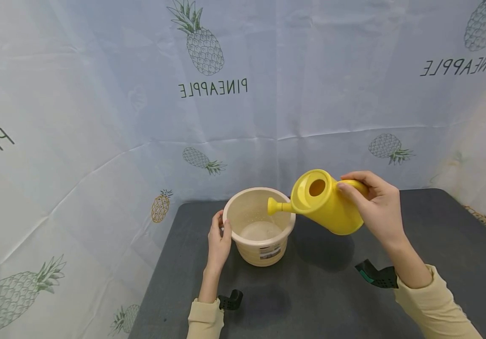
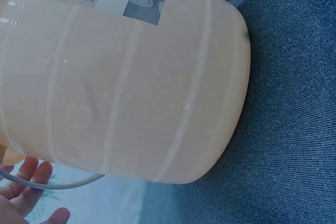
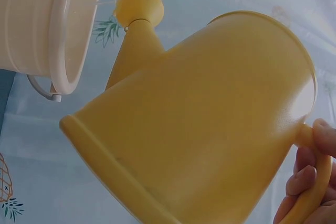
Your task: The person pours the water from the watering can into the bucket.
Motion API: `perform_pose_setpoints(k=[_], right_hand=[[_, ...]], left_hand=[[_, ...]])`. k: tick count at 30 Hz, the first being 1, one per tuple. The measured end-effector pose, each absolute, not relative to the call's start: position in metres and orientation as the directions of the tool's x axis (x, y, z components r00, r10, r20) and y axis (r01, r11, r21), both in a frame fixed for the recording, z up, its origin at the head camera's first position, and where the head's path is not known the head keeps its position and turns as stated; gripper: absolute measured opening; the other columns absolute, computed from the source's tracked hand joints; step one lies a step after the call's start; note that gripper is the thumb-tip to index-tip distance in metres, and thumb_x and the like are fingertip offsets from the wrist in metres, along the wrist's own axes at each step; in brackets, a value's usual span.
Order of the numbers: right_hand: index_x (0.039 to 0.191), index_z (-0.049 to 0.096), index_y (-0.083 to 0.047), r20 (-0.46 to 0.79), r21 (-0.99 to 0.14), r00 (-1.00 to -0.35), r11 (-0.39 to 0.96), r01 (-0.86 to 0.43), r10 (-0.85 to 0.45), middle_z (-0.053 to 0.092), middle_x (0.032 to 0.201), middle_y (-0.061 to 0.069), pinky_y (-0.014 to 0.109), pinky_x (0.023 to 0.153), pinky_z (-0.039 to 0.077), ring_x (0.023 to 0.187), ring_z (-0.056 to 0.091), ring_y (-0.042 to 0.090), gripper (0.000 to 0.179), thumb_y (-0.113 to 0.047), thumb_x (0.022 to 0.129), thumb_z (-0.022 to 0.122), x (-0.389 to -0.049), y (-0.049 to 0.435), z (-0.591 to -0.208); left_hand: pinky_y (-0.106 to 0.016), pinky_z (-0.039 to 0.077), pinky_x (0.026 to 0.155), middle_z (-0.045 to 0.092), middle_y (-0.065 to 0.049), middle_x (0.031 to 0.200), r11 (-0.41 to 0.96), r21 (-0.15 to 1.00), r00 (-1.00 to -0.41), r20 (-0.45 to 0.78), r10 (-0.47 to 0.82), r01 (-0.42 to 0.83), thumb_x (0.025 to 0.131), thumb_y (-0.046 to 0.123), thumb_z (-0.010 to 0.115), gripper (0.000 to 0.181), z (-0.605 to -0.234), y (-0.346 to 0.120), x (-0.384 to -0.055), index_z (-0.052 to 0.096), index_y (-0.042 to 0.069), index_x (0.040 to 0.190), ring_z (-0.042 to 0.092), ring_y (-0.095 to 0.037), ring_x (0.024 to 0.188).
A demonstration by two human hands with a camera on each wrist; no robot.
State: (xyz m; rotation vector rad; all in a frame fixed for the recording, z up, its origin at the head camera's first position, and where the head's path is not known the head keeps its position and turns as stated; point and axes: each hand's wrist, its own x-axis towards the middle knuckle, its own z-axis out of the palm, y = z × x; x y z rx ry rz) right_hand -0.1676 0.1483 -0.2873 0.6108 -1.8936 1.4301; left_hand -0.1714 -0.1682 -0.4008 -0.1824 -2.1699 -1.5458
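A cream plastic bucket with a printed label stands upright on the dark table. My left hand rests at its left side, touching near the rim. In the left wrist view, loosely bent fingers lie by the bucket's grey handle, the thumb apart from the wall. My right hand grips the handle of a yellow watering can, held above the table and tilted left. Its round spout head is over the bucket's opening. A thin pale stream leaves it in the right wrist view.
The dark table ends at the back against a pale curtain printed with pineapples. The curtain also hangs along both sides. Black wrist mounts are worn on both forearms.
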Motion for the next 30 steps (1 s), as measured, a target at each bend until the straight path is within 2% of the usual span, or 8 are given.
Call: perform_pose_setpoints(k=[4, 10, 18, 30], right_hand=[[0.096, 0.062, 0.014, 0.751, -0.64, -0.66, 0.279, -0.716, 0.03, 0.063, 0.089, -0.002, 0.013, 0.07, 0.046, 0.078, 0.058, 0.009, 0.018, 0.016, 0.078, 0.064, -0.1674, 0.1481, -0.2876], [0.095, 0.062, 0.015, 0.753, -0.64, -0.658, 0.266, -0.721, 0.027, 0.063, 0.089, -0.002, 0.013, 0.071, 0.046, 0.078, 0.058, 0.009, 0.018, 0.016, 0.078, 0.063, -0.167, 0.1477, -0.288], [0.095, 0.062, 0.015, 0.756, -0.636, -0.654, 0.269, -0.724, 0.027, 0.063, 0.09, -0.002, 0.013, 0.071, 0.046, 0.078, 0.058, 0.009, 0.017, 0.017, 0.078, 0.063, -0.1668, 0.1476, -0.2884], [0.095, 0.062, 0.015, 0.761, -0.633, -0.649, 0.247, -0.734, 0.02, 0.063, 0.089, 0.0, 0.014, 0.07, 0.046, 0.078, 0.058, 0.01, 0.017, 0.017, 0.078, 0.063, -0.1661, 0.1471, -0.2893]], left_hand=[[-0.036, 0.038, 0.082, 0.051, -0.029, 0.119, 0.365, 0.855, -0.88, 0.447, -0.16, 0.368, 0.099, 0.009, 0.042, 0.04, -0.4009, -0.1679, -0.1713, 0.037, -0.01, 0.134, 0.051, -0.035, 0.101], [-0.029, 0.038, 0.078, 0.052, -0.029, 0.118, 0.381, 0.846, -0.875, 0.457, -0.158, 0.373, 0.099, 0.009, 0.042, 0.039, -0.4015, -0.1677, -0.1708, 0.038, -0.01, 0.133, 0.051, -0.033, 0.099], [-0.029, 0.039, 0.077, 0.052, -0.028, 0.118, 0.38, 0.847, -0.876, 0.456, -0.157, 0.372, 0.099, 0.009, 0.042, 0.04, -0.4021, -0.1683, -0.1706, 0.038, -0.01, 0.134, 0.051, -0.032, 0.098], [-0.04, 0.037, 0.083, 0.05, -0.03, 0.12, 0.352, 0.854, -0.878, 0.455, -0.147, 0.384, 0.099, 0.009, 0.041, 0.04, -0.4024, -0.1678, -0.1697, 0.036, -0.01, 0.134, 0.05, -0.035, 0.101]])
